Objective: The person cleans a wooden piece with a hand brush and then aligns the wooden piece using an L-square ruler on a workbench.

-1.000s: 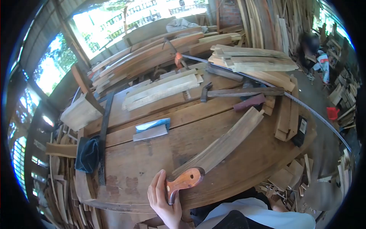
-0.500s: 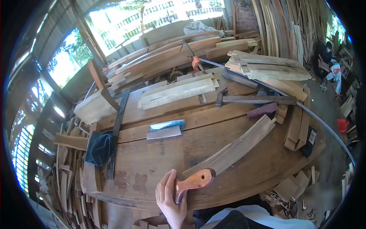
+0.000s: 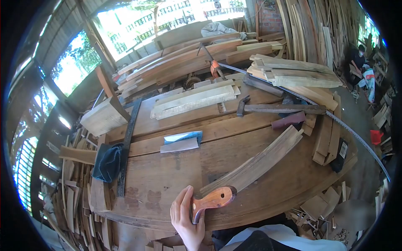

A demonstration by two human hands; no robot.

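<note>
My left hand (image 3: pixel 184 217) is at the front edge of the workbench (image 3: pixel 167 180). Its fingers and thumb are closed on a curved, varnished wooden tool handle (image 3: pixel 218 197) with a hole near its rounded end. Whatever the handle belongs to is hidden, so its kind is unclear. Just beyond it a rough wooden board (image 3: pixel 259 159) lies slanting to the right. Folded sandpaper (image 3: pixel 181 144) and a blue piece of paper (image 3: pixel 192 135) rest further back. My right hand is outside the view.
A hammer (image 3: pixel 284 109), a maroon roll (image 3: pixel 289 120), a bar clamp (image 3: pixel 356 136) and stacked boards (image 3: pixel 194 99) occupy the bench's back and right. At left are a dark metal ruler (image 3: pixel 127 150) and a dark blue cloth (image 3: pixel 108 163). Another person (image 3: pixel 359 60) sits far right.
</note>
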